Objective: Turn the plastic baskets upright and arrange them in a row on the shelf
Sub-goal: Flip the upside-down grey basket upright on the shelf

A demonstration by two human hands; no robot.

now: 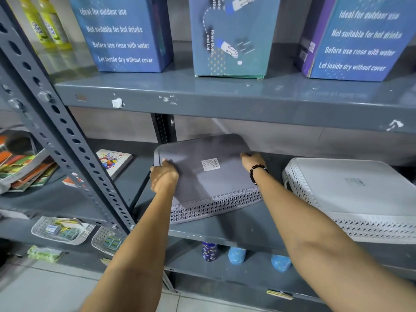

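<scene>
A dark grey plastic basket (209,176) lies upside down on the middle shelf (247,226), its flat base with a white label facing me and its far side tilted up. My left hand (164,176) grips its left edge. My right hand (253,159), with a bead bracelet at the wrist, grips its right edge. A light grey basket (351,194) sits upside down to the right, apart from the dark one, with no hand on it.
The shelf above (225,97) hangs low over the baskets and carries blue boxes (123,34). A perforated upright (56,122) stands to the left. A floral notebook (114,161) lies left of the dark basket. Bottles (209,251) stand on the shelf below.
</scene>
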